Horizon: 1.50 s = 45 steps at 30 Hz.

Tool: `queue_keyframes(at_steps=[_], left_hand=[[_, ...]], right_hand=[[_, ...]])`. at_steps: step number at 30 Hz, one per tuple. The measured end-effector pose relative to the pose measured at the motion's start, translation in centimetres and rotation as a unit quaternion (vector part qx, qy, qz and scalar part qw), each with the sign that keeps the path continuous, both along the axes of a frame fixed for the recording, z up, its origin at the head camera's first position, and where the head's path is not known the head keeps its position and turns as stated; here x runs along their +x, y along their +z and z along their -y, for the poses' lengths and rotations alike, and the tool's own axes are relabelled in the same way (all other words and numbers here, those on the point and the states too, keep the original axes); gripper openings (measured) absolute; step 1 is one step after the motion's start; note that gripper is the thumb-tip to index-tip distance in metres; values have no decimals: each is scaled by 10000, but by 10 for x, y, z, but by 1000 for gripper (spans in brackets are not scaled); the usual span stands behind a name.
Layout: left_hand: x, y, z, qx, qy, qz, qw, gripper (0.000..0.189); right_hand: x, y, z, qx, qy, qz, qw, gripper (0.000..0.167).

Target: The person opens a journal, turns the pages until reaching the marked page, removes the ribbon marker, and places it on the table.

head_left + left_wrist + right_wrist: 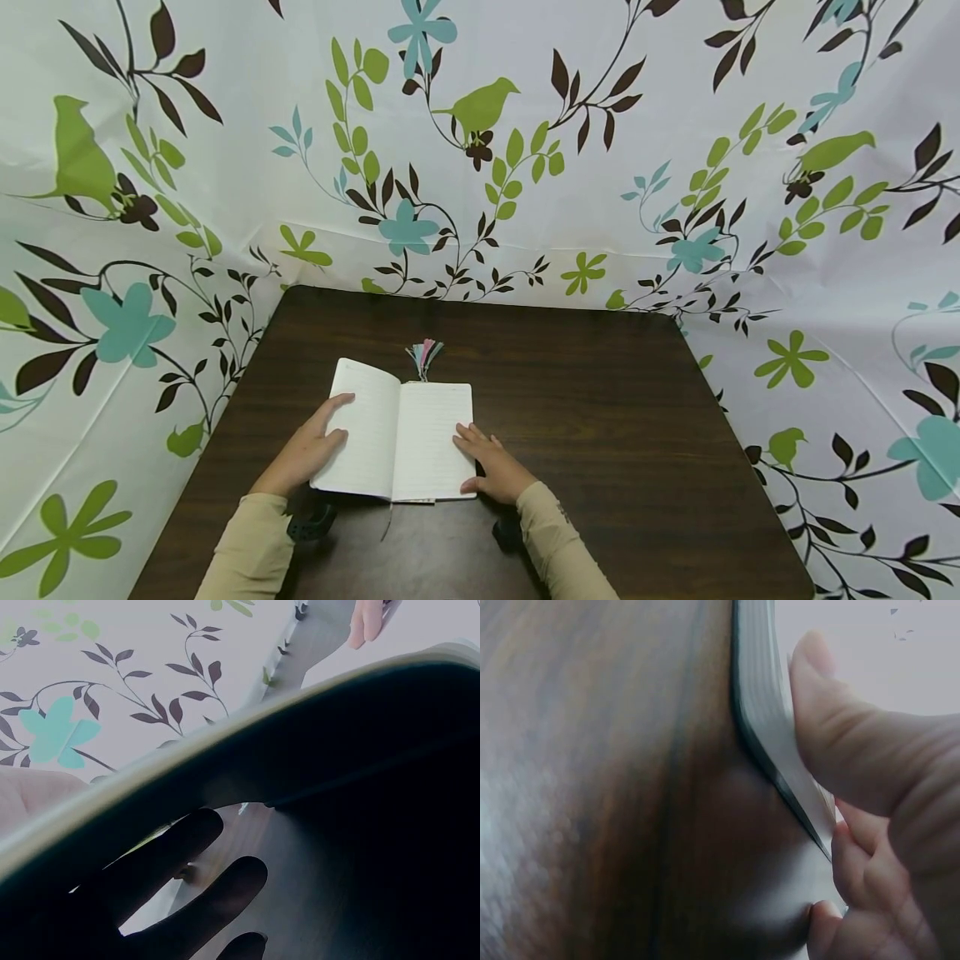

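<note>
An open notebook (pixel 433 433) with lined white pages lies on the dark table, its left half raised off the tabletop. My left hand (pixel 311 446) grips the left edge, thumb and index finger over the page. Beneath the cover (pixel 360 742), several of its fingers (pixel 225 896) show as dark shapes in the left wrist view. On the right page's outer edge rests my right hand (pixel 495 462), fingers spread and thumb near the lower corner. The right wrist view shows the thumb (pixel 832 712) against the page block (pixel 769 690).
A tassel (pixel 425 358) in pink, blue and grey sticks out above the notebook's spine. A thin ribbon (pixel 387 523) hangs from its lower edge. The dark wood table (pixel 600 417) is bordered by a leaf-and-bird patterned fabric (pixel 480 208) at the back and sides.
</note>
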<state>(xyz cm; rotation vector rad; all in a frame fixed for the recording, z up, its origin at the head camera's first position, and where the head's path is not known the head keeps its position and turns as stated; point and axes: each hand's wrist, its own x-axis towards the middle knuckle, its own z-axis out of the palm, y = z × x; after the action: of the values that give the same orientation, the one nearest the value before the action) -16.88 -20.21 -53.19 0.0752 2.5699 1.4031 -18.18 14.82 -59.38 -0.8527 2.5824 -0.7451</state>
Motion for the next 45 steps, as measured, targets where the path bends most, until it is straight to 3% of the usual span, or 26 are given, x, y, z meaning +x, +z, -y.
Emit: queue_keyframes(at_steps=[25, 35, 45], left_hand=[[2, 2, -1, -41, 14, 26, 10000, 57], [1, 0, -1, -31, 39, 3, 10000, 57], [1, 1, -2, -27, 84, 130, 9999, 58]], right_hand=[[4, 7, 6, 121, -149, -167, 9997, 81], [9, 10, 12, 330, -332, -960, 9943, 70], [9, 5, 18, 163, -540, -1598, 9855, 60]])
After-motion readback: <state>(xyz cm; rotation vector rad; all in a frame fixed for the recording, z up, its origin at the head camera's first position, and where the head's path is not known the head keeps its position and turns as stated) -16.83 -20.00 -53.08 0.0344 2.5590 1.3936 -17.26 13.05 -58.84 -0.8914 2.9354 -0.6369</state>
